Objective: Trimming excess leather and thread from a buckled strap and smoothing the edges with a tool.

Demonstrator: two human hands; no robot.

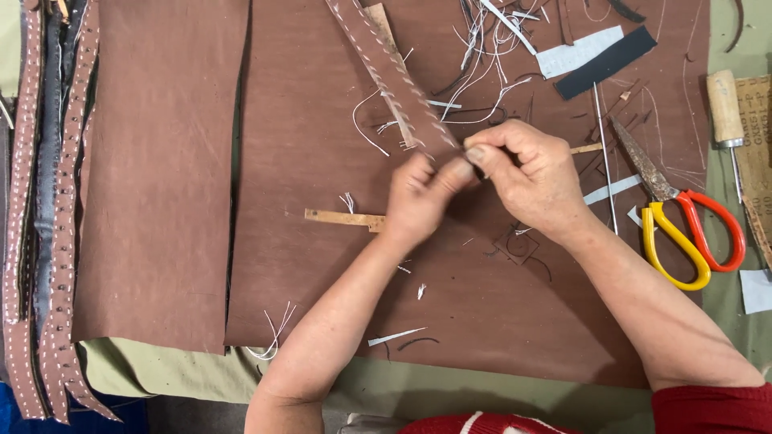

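Both hands meet just above the middle of the view, pinching the near end of a brown stitched strap (396, 76). The left hand (418, 197) is curled nearly closed, its thumb and fingertips pressed on the strap's end. The right hand (527, 173) is likewise closed in a pinch on the same end, its fingers bent tight; the two hands touch. From that grip the strap runs up toward 11 o'clock, white stitches along both edges, and leaves the top edge of the view.

Under the hands lies a large brown leather sheet (482, 305). Its near edge runs at 6 o'clock, with olive cloth (161, 370) showing below it. A second leather sheet (161, 177) lies at 9 o'clock, parted from the first by a narrow gap.

At 3 o'clock sit scissors (683, 233) with one yellow and one red handle, blades pointing toward the hands, near the right wrist. An awl (726, 112) with a pale wooden handle lies beyond them by the right edge. A tangle of white thread scraps (482, 48) crowds 12 o'clock. More stitched straps (48, 241) are stacked along the left edge. A small tan strip (346, 218) lies just left of the left hand. The barest stretch of leather is at 5 o'clock, between the forearms.
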